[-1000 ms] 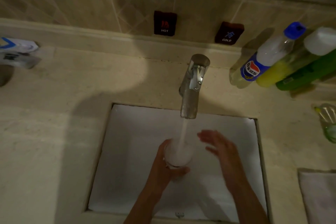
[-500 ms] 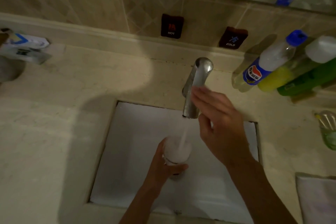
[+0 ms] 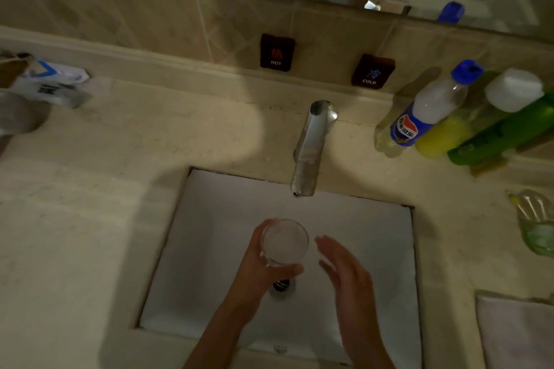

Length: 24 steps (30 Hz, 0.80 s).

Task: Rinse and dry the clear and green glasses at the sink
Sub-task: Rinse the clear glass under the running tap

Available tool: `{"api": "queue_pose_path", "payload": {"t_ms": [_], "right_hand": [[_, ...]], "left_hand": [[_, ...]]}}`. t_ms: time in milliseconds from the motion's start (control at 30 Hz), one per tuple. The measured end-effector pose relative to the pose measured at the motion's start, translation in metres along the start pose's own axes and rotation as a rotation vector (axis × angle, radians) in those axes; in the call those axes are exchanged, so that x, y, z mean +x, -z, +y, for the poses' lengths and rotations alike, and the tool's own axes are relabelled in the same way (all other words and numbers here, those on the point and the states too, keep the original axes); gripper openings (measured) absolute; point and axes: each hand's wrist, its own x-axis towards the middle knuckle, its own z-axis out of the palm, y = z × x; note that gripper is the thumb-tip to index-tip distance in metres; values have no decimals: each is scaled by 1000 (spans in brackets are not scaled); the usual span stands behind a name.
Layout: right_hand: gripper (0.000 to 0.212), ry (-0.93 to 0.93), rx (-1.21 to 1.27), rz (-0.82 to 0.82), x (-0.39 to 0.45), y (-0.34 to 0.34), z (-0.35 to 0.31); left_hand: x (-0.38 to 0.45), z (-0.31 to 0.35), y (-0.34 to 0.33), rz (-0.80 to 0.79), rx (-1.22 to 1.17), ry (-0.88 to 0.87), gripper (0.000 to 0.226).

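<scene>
My left hand (image 3: pixel 260 271) grips the clear glass (image 3: pixel 284 242) upright over the white sink basin (image 3: pixel 209 234), below and in front of the chrome faucet (image 3: pixel 310 150). The glass looks filled with water. No water runs from the spout. My right hand (image 3: pixel 344 274) hovers just right of the glass with fingers straight, not touching it. The green glass (image 3: pixel 536 223) lies on the counter at the far right.
Several bottles stand at the back right, among them a blue-capped bottle (image 3: pixel 431 105) and a green bottle (image 3: pixel 494 135). A white towel (image 3: pixel 515 335) lies at the lower right. HOT (image 3: pixel 276 52) and COLD (image 3: pixel 372 71) tags hang on the tiled wall. Packets (image 3: pixel 51 84) sit at the left.
My right hand rose to the faucet half a second ago and has come back down beside the glass. The water stream has stopped. My left hand keeps holding the glass.
</scene>
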Motion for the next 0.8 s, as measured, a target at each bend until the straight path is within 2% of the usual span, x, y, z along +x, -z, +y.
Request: {"api": "queue_pose_path", "payload": {"t_ms": [100,133,167,233,267,300,333,367,433,500,567,700,800], "right_hand": [[30,-171,94,-124,-8,-8,23],[41,-197,130,-144,-10,-11,23],[63,-206,172,-158,-10,-11,26],[91,-169,234,-170,-6,-7,30],[91,-134,207,-185,-4,-3,31],[75,-85,162,-197,-1,1,32],[52,-18,94,-223,2,6,33],[41,43,35,-245,5,10,34],[58,123,-53,-260,10,17,34],[84,115,-21,-300,13,24,35],[98,81,1,-309,14,27,35],[88,86,-25,-168,17,34,30],[80,100,-71,-158,14,44,28]], "left_hand": [[-3,-1,-8,-29,7,-29,94],[-5,-2,-10,-55,-1,-22,94],[-6,-4,-14,-74,-16,-13,93],[-10,-3,-20,-94,-41,17,80],[-11,-4,-22,-68,-44,37,67],[-13,-2,-26,-33,-100,66,57],[-18,2,-29,1,-205,120,57],[-21,5,-33,19,-335,169,63],[-27,10,-39,49,-529,217,73],[-32,13,-44,90,-631,243,76],[-36,13,-48,84,-671,256,79],[-45,12,-54,49,-659,232,80],[-51,12,-53,50,-530,212,73]]}}
